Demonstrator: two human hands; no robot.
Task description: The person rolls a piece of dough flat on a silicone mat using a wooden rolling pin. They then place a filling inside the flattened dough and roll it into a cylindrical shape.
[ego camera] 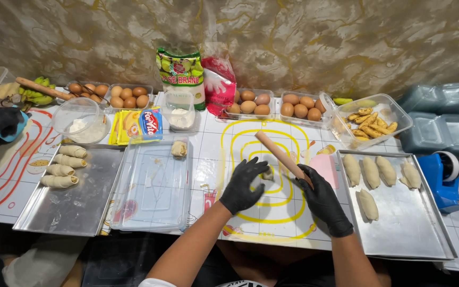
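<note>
Under the gloved left hand lies a small pale dough lump, fingers spread; right hand clamps the long wooden rolling pin, angled up-left.

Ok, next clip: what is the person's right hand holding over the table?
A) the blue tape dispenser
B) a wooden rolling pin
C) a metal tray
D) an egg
B: the right hand, in a black glove, grips the near end of a wooden rolling pin angled over the yellow-patterned table, while the left hand rests by a small piece of dough.
</note>
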